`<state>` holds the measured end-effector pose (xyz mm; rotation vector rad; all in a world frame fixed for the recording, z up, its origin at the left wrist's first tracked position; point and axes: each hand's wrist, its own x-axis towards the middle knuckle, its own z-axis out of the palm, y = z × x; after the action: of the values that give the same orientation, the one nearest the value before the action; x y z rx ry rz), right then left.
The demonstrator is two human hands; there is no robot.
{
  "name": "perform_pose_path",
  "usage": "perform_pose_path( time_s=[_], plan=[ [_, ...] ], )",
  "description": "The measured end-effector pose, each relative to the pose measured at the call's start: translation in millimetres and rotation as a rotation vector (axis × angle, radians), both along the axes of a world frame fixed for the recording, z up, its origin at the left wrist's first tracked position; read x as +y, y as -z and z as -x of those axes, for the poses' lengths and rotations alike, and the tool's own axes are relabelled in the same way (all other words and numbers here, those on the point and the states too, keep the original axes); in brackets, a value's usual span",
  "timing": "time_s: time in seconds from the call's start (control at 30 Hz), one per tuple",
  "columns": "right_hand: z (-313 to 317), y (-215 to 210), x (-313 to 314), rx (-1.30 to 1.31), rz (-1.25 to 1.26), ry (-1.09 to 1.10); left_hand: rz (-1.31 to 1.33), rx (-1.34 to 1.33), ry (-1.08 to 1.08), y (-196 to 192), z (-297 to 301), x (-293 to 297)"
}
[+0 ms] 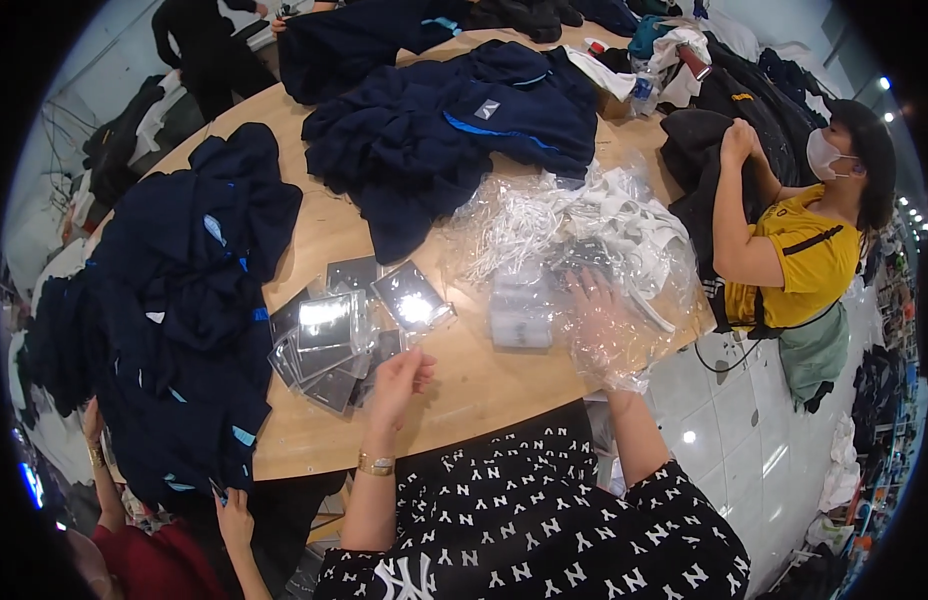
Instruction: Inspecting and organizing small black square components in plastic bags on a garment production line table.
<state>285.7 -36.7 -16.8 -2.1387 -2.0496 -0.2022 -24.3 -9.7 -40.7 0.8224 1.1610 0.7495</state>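
My left hand (402, 378) hovers near the table's front edge with its fingers curled in; nothing shows between them. Just beyond it lies a loose pile of small dark cards in clear sleeves (324, 330), and another sleeved card (412, 297) lies apart on the right. My right hand (596, 308) is inside a large clear plastic bag (624, 345), seen through the film with fingers stretched out. White cords and strips of fabric (604, 215) lie bunched in the clear plastic beyond that hand. Left of it stands a stack in translucent plastic (521, 312).
Navy garments with blue trim (184, 260) cover the table's left, and more navy garments (424, 120) lie at the back. On the right a masked person in yellow (804, 240) handles dark cloth (696, 145). At lower left another person's hand (234, 515) touches the navy cloth.
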Motion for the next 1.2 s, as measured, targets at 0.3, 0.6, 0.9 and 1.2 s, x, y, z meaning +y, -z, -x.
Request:
perform_pose_path(
  time_s=[0.3,0.6,0.9,1.2],
  plan=[
    [23,20,-14,0.012,-0.078,-0.384,-0.171,0.040,0.230,-3,-41,1],
    [45,-5,-10,-0.038,-0.190,-0.441,-0.238,0.095,0.195,-7,-27,-4],
    [41,15,8,0.080,-0.251,-0.459,-0.262,0.054,0.154,-7,-32,-4],
    [89,-32,-8,0.533,-0.151,-0.307,-0.418,0.217,-0.015,-26,-50,-5]
  ],
)
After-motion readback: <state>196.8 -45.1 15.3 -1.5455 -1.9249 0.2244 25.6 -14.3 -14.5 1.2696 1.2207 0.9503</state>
